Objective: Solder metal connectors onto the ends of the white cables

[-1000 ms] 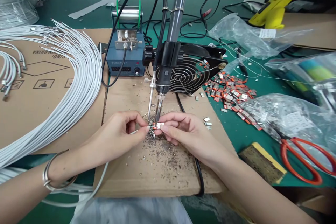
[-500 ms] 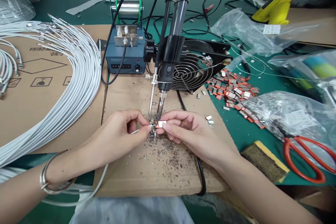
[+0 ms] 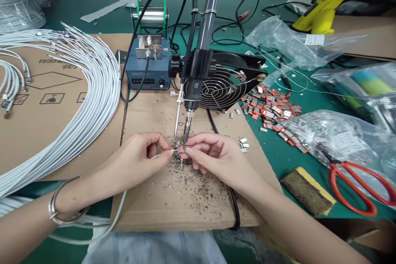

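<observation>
Between thumb and forefinger, my left hand [image 3: 151, 152] pinches the end of a white cable [image 3: 120, 210], which trails down to the lower left. My right hand [image 3: 213, 152] pinches a small orange-and-metal connector [image 3: 181, 149], partly hidden by the fingertips. Cable end and connector meet right under the tip of a clamped soldering iron [image 3: 187, 126]. A thin metal solder guide tube [image 3: 177, 121] comes down beside the iron to the same spot. Whether the wires touch the connector's pads is too small to tell.
A blue solder feeder [image 3: 148, 70] with a solder spool [image 3: 151, 17] stands behind, beside a black fan [image 3: 222, 86]. White cables [image 3: 102, 90] lie left. Loose connectors [image 3: 269, 105], a sponge [image 3: 307, 189] and red-handled scissors [image 3: 352, 189] are at right. Solder bits litter the cardboard [image 3: 148, 210].
Both hands have shifted slightly left. The connector has moved left, under the iron tip, and its metal face shows less than before. The whole view has also shifted a little.
</observation>
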A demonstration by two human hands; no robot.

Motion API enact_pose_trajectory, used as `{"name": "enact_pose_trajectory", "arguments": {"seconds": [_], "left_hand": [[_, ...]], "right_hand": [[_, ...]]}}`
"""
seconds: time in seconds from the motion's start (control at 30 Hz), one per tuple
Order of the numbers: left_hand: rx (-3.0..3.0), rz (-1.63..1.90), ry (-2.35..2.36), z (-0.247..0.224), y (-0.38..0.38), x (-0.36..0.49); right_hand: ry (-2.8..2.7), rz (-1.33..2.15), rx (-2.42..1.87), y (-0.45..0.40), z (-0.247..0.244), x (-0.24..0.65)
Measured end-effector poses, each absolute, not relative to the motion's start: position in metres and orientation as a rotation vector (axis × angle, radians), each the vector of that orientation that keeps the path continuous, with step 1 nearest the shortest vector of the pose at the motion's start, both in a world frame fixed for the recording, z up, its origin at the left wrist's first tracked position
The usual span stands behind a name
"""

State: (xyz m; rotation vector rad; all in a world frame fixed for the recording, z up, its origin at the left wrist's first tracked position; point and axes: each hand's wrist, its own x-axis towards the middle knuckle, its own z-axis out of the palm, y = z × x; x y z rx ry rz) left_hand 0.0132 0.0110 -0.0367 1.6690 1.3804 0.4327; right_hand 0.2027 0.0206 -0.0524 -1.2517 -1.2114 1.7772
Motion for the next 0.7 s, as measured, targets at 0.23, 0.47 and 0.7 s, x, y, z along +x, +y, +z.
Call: {"name": "enact_pose_trajectory", "arguments": {"seconds": [0.23,0.47,0.7], "left_hand": [[1.640,0.482,1.402,-0.0288,0.0130,0.0074],[1.649,0.492,1.405,-0.0298,0.0132,0.0070],[1.629,0.455,1.397,-0.0300,0.0123,0.0099]], "right_hand": [[-1.278,1.741,-1.297,0.0199,-0.0531,0.1998],[-1.258,1.707,-1.378,0.0204,-0.0543,0.1981],[-1.235,1.800,-1.257,0.0213,-0.0536,0.2045]]}}
